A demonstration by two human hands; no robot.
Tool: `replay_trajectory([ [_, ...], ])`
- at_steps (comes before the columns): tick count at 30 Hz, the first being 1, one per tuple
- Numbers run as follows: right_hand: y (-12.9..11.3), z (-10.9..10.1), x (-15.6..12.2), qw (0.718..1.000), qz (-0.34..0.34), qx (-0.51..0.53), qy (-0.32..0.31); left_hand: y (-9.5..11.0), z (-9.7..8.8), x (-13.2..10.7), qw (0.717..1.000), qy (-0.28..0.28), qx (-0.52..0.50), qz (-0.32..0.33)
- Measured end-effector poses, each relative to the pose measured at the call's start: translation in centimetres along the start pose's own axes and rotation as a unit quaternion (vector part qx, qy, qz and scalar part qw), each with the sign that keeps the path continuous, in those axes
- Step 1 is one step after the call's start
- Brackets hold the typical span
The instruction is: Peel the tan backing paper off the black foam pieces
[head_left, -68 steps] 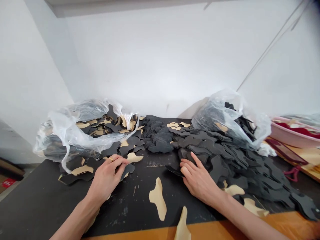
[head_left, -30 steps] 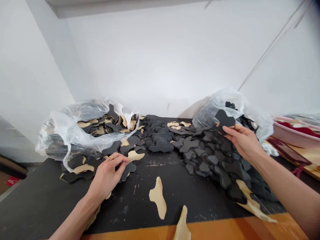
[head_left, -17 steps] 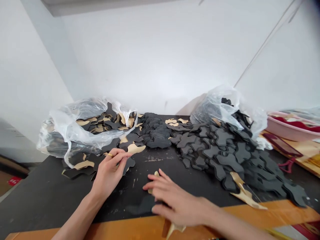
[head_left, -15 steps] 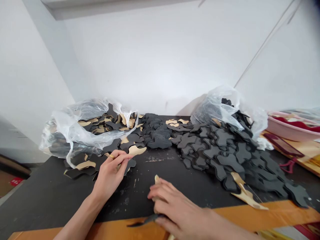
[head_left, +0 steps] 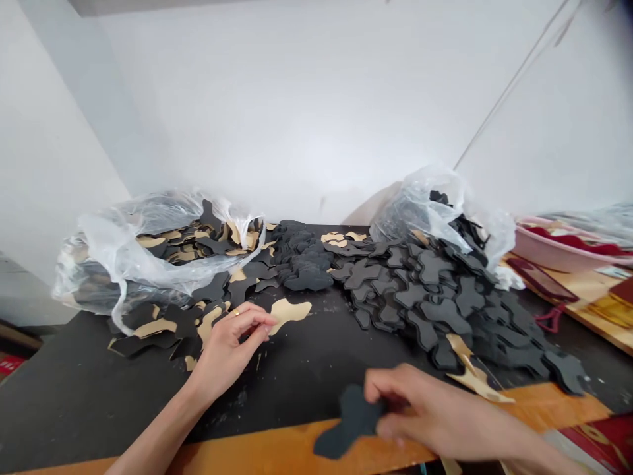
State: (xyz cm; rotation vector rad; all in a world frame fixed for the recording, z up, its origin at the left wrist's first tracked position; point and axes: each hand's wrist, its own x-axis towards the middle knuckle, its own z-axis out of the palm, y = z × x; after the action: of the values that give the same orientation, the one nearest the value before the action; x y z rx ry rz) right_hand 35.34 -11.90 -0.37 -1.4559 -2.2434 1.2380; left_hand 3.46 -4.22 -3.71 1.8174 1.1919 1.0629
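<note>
My right hand (head_left: 435,415) is near the table's front edge, fingers pinched on a black cut-out piece (head_left: 349,422) that hangs over the orange edge. My left hand (head_left: 230,346) rests on the black table top (head_left: 306,356), a gold ring on one finger, fingertips pinching the edge of a tan cut-out piece (head_left: 291,310). A large spread heap of black cut-out pieces (head_left: 435,297) lies to the right of both hands. Mixed black and tan pieces (head_left: 168,323) lie just left of my left hand.
An open clear plastic bag (head_left: 148,251) of black and tan pieces sits at back left. A second clear bag (head_left: 435,204) holds black pieces at back right. A pink basin (head_left: 568,247) stands far right on a wooden surface. White walls close off the back.
My right hand left the black heap, came down to the front edge and lifted a black piece, moving right. The two loose tan pieces there are gone. My left hand drew a tan piece forward.
</note>
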Motion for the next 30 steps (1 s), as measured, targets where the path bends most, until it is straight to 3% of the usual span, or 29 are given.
replay_trajectory([
  [3, -1.8, 1.1, 6.0, 0.995, 0.027, 0.078, -0.055, 0.1, -0.3, -0.1, 0.999, 0.013, -0.027, -0.018],
  [6, -2.1, 1.4, 8.6, 0.999, 0.012, 0.034, -0.028, 0.1, -0.6, -0.3, 0.998, 0.026, -0.038, -0.044],
  [9, -2.0, 0.4, 8.7, 0.999, 0.001, -0.05, 0.02, 0.2, -0.6, -0.6, 0.996, 0.011, -0.062, -0.065],
  [11, -2.0, -0.4, 8.7, 0.998, -0.004, -0.039, 0.051, 0.4, -0.4, -0.8, 0.994, -0.025, -0.091, -0.059],
  [14, -2.4, -0.6, 9.8, 0.989, -0.061, 0.112, 0.08, 0.7, 0.2, -0.8, 0.985, -0.094, -0.137, -0.052],
  [17, -3.0, 0.8, 11.3, 0.942, -0.099, 0.318, 0.036, 1.0, 1.1, -0.7, 0.977, -0.128, -0.165, -0.053],
  [19, -3.5, 1.9, 12.0, 0.914, -0.106, 0.39, 0.021, 1.2, 1.6, -0.6, 0.976, -0.133, -0.163, -0.058],
  [21, -3.9, 2.5, 12.3, 0.907, -0.118, 0.4, 0.051, 1.4, 2.0, -0.4, 0.976, -0.146, -0.146, -0.064],
  [24, -4.1, 2.3, 12.4, 0.923, -0.097, 0.36, 0.098, 1.9, 1.7, 0.2, 0.975, -0.161, -0.127, -0.082],
  [28, -3.7, 1.6, 12.5, 0.931, -0.041, 0.348, 0.102, 2.5, 0.9, 1.4, 0.973, -0.11, -0.134, -0.153],
  [30, -3.3, 1.6, 12.5, 0.926, -0.034, 0.362, 0.106, 2.6, 0.9, 1.8, 0.975, -0.112, -0.108, -0.158],
])
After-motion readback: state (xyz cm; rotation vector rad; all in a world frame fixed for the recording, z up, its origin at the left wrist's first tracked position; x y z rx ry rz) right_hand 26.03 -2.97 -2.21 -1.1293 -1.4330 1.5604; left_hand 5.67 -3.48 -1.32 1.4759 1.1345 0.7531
